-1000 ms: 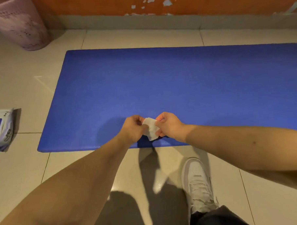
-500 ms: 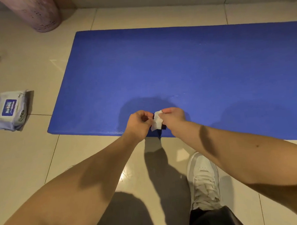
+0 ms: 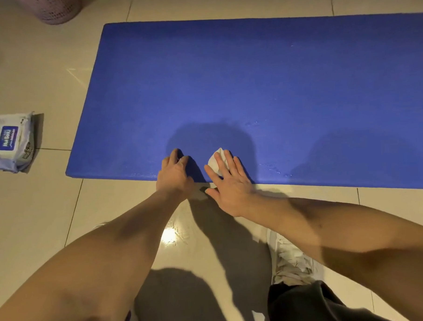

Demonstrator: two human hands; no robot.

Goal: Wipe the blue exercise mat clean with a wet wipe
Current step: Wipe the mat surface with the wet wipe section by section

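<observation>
We're pressing wet wipe (image 3: 214, 161) on mat (image 3: 251, 85) under right hand (image 3: 230, 181) flat fingers, wipe peeking out 11 o'clock; left hand (image 3: 173, 174) resting loose, empty.

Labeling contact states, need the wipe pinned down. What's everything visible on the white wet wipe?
The wet wipe is a white, thin, soft-looking sheet, bunched and creased rather than spread flat. It lies on the blue mat, close to its near edge. The right hand presses on it with straight fingers and covers most of it; only a part shows beside the fingers. The left hand rests on the mat beside it, apart from it. Its wetness cannot be told.
</observation>
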